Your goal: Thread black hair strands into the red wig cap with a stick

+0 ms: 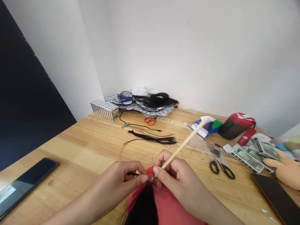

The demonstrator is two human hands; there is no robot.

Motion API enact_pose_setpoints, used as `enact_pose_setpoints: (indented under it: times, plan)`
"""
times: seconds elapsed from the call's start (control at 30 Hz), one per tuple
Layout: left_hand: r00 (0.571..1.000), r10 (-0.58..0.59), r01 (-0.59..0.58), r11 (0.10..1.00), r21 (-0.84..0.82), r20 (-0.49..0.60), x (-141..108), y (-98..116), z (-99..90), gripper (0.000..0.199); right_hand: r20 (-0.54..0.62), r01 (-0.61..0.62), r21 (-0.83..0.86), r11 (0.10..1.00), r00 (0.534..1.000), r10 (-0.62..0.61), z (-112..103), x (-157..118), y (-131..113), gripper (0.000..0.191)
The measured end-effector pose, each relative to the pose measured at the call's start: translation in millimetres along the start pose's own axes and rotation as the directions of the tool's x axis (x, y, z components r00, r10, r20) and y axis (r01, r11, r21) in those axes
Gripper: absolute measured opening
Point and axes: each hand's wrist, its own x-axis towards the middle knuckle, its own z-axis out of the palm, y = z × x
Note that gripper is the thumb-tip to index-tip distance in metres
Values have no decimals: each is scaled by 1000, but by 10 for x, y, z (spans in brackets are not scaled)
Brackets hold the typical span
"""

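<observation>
My left hand (pixel 126 176) pinches a thin dark strand, apparently black hair, between thumb and fingers. My right hand (pixel 171 178) grips a pale wooden stick (pixel 185 143), which slants up and away to the right, its lower tip near my left fingertips. Both hands meet just above a piece of red fabric (pixel 166 206). A mass of long black hair (pixel 140 206) hangs from that fabric at the bottom of the view. The point where the hair joins the red fabric is hidden behind my fingers.
The wooden table holds a loose black hair bundle (pixel 152 139), orange scissors (pixel 150 121), black scissors (pixel 221 168), a dark phone (pixel 276 200), and a dark tablet (pixel 25 186). Printed cards (pixel 248 159), a red-lidded tumbler (pixel 236 126) and a tan stuffed object (pixel 284 170) sit right.
</observation>
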Motion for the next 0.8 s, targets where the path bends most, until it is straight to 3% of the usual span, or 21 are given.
enact_pose_setpoints:
  times: [0.23, 0.8]
  plan:
    - [999, 25, -32, 960, 278, 26, 56, 123, -2, 27, 8, 24, -8, 1000, 1000, -24, -6, 18, -11, 20]
    - [994, 110, -101, 880, 464, 7, -60, 104, 110, 26, 4, 43, 1, 999, 999, -43, -11, 8, -40, 22]
